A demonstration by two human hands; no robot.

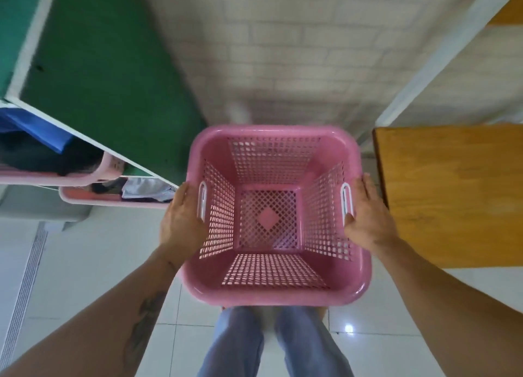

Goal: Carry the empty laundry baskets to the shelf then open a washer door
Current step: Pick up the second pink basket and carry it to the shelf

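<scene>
Empty pink perforated plastic laundry basket (271,215), centre of the frame, seen from directly above so that its latticed floor and four sloping walls are visible; nothing lies inside it. The left hand (181,221) and right hand (368,218) press flat against the outer faces of opposite sides, each beside a white slotted handle (346,201) set in the rim, fingers extended rather than curled through the slots. This two-sided clamp probably keeps the basket level and square to the body while it is carried above the person's blue-trousered legs (266,345) and the pale glossy tiled floor (79,263). Centre left, two further pink baskets (93,176) holding dark and light clothing rest on a white-edged green shelving unit (113,74), which is likely the destination. At centre right stands an orange-brown wooden tabletop (452,192); a white brick-patterned wall (283,51) fills the upper centre. No washer door can be identified, so that step appears not yet begun.
</scene>
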